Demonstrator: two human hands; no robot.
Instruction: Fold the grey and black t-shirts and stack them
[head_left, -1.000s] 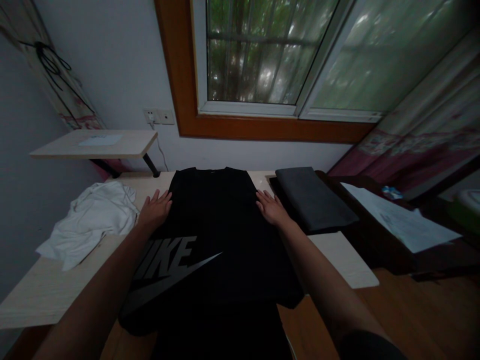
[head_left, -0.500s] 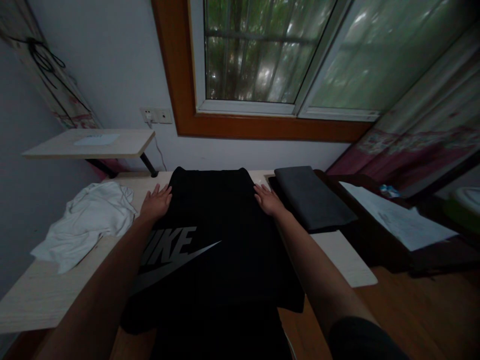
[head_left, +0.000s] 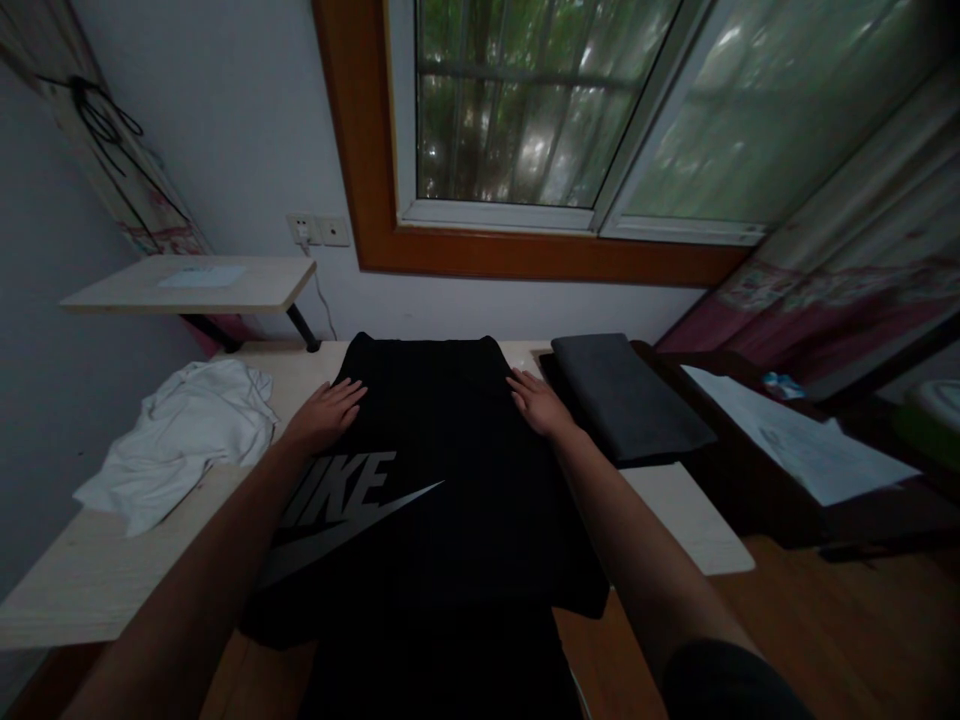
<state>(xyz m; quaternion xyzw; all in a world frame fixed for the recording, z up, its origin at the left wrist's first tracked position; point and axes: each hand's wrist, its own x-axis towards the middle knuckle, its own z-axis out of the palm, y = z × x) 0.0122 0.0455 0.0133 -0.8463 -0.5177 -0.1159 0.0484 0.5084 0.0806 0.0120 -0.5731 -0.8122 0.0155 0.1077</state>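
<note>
A black garment [head_left: 450, 420], probably a T-shirt, lies spread over the table with its near part hanging past the front edge. Grey NIKE lettering and a swoosh show on its left half. My left hand [head_left: 330, 410] rests flat on the garment's left side, fingers stretched out toward its middle. On the opposite side, my right hand [head_left: 538, 402] lies along the right edge, fingers extended and touching the cloth. Neither hand grips anything. My left forearm covers part of the lettering.
A crumpled white cloth [head_left: 187, 430] lies on the pale wooden table [head_left: 60, 590] at left, below a small raised shelf [head_left: 255, 282]. Folded dark grey fabric [head_left: 630, 395] sits at right. Beyond it, a white sheet [head_left: 795, 435] lies on a dark surface. A window stands behind.
My left hand has slid right, from the garment's left edge further onto the cloth. My right hand has stayed nearly in place. The view has shifted slightly.
</note>
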